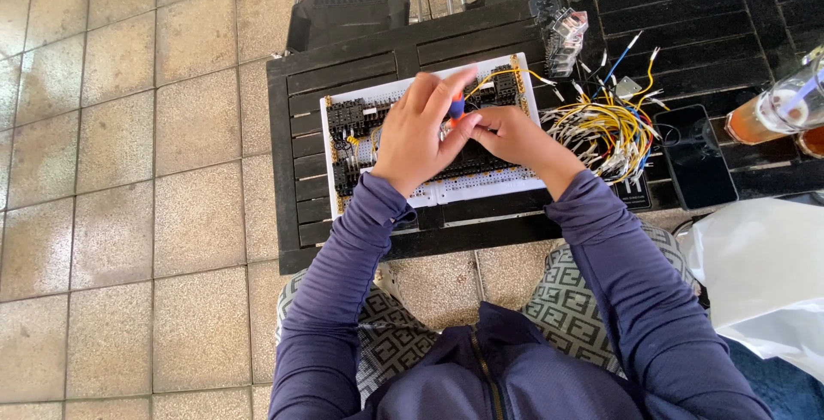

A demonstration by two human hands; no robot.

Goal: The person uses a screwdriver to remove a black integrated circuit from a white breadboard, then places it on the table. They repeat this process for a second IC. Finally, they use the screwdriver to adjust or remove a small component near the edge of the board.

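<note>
The left hand (416, 132) is clamped on a small orange-and-blue tool (457, 107) over the white breadboard (506, 181), studded with black parts, on the dark table (343, 72). The right hand (515, 138) pinches beside it; loose wires (605, 132) lie at three o'clock.

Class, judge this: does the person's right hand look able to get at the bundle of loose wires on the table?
Probably yes: the right hand is beside the wires, with nothing between them on the table.

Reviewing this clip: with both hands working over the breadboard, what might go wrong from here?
The left hand holds an orange-and-blue tool close to the right hand; a slip might nick a finger or dislodge parts on the white breadboard. The loose jumper wires beside the right forearm could snag. The glass of brown drink might spill toward the dark phone.
</note>
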